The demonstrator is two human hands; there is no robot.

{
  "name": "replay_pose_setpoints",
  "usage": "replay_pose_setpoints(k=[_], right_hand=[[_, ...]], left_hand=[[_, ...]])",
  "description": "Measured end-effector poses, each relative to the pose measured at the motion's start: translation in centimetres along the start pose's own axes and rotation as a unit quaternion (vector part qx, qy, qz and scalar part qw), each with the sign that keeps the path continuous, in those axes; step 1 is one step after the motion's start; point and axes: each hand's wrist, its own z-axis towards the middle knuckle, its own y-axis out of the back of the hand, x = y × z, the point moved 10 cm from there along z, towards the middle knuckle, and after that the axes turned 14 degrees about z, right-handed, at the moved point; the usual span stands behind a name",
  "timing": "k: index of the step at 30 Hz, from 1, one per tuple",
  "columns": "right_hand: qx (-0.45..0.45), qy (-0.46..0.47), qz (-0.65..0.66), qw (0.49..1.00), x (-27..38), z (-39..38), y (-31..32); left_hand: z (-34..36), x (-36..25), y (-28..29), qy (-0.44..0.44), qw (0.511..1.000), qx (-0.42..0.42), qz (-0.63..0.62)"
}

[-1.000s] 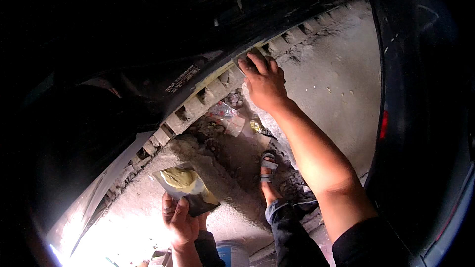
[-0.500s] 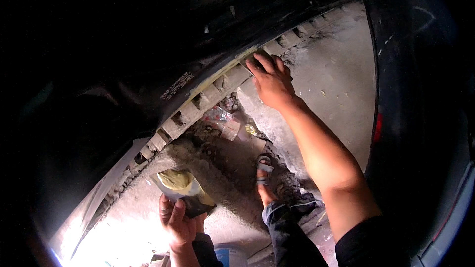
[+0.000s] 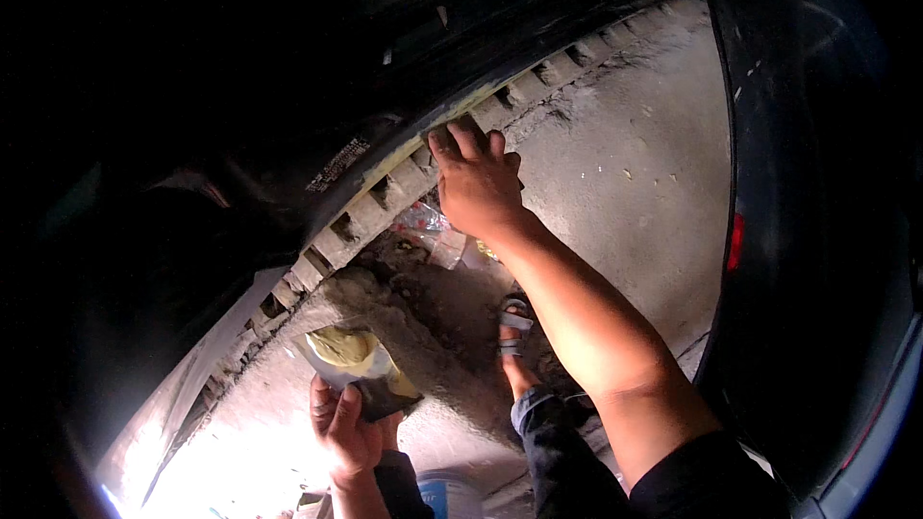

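Observation:
In my left hand (image 3: 346, 432) is a flat dark board (image 3: 392, 392), gripped at its lower edge with the thumb on top. A mound of pale yellow putty (image 3: 343, 348) lies on it, with smears around. My right hand (image 3: 481, 183) reaches up to the lower edge of a black car sill (image 3: 288, 216), fingers bent against it. Whatever those fingers press or hold is hidden under them. A thin pale yellow putty strip (image 3: 394, 160) runs along the sill edge to both sides of this hand.
Below the sill runs a row of concrete blocks (image 3: 363, 216) with dark gaps. Litter (image 3: 423, 221) and rubble lie near my sandalled foot (image 3: 515, 325). A white and blue bucket (image 3: 450, 495) stands at the bottom. At the right rises a dark car panel (image 3: 808, 231).
My right hand has slid down and left along the sill edge. The left hand and its board have hardly moved.

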Motion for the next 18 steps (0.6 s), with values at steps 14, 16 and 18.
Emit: replay_pose_setpoints(k=[14, 16, 18], right_hand=[[-0.089, 0.031, 0.044, 0.995, 5.6, -3.0, -3.8], [-0.094, 0.050, 0.045, 0.993, 6.9, -3.5, -3.8], [-0.082, 0.053, 0.062, 0.993, 6.6, -3.3, -3.4]], left_hand=[[-0.5, 0.0, 0.7, -0.002, 0.999, -0.032, -0.020], [-0.5, -0.1, 0.8, -0.004, 0.999, -0.030, -0.021], [-0.6, -0.2, 1.1, -0.007, 0.999, -0.033, -0.019]])
